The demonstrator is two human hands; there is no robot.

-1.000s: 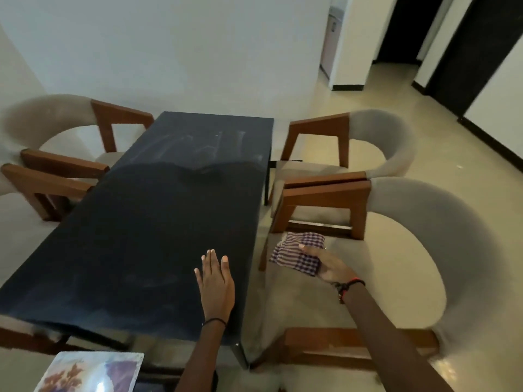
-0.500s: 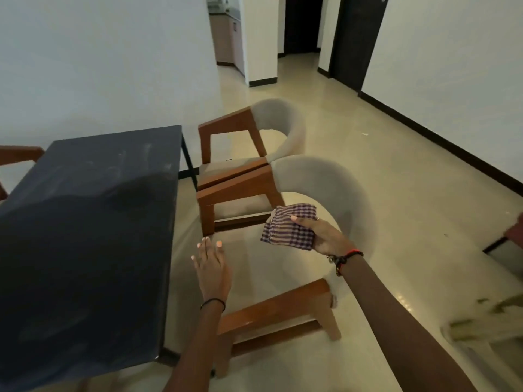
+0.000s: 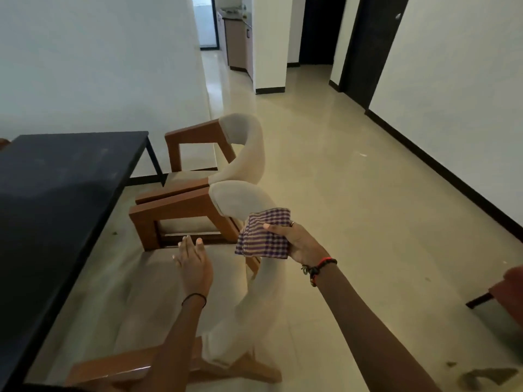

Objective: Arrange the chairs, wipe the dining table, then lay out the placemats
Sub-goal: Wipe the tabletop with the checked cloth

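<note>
A black dining table (image 3: 65, 176) fills the left side. Two wooden chairs with beige curved backs stand along its right edge: a near chair (image 3: 158, 295) under my arms and a far chair (image 3: 240, 148) behind it. My right hand (image 3: 297, 241) holds a folded purple-and-white checked cloth (image 3: 263, 233) above the near chair's backrest. My left hand (image 3: 194, 267) hovers flat, fingers apart, over the near chair's beige seat, holding nothing. No placemats show.
Glossy beige floor stretches to the right and back toward a hallway with dark doors (image 3: 370, 49). A white wall runs behind the table. Part of a reddish furniture piece (image 3: 509, 292) pokes in at the right edge.
My view has swung right, away from the table toward the chairs and hallway. My left hand left the tabletop and now hangs over the near chair's seat. The cloth stays in my right hand.
</note>
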